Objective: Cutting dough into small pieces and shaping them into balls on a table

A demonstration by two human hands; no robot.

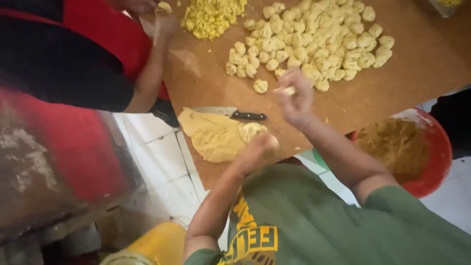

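The left hand (259, 149) is closed around a lump of pale dough (251, 130) at the near edge of the flattened dough sheet (211, 136), which lies on the brown bench (417, 64). The right hand (296, 100), just beyond the sheet, pinches a small dough piece (287, 90) between fingertips. A black-handled knife (235, 114) lies touching the sheet's far edge, blade pointing left; a hand reaching across the sheet could catch it. The sheet hangs close to the bench edge, so a tug might pull it off. Beyond the sheet sits a heap of shaped dough pieces (319, 37) and a pile of yellow crumbly filling (212, 17). Right of the sheet, below the bench, a red bowl (439, 152) holds brownish crumbly mixture (395, 145). Another person's hand (164, 14) works near the filling.
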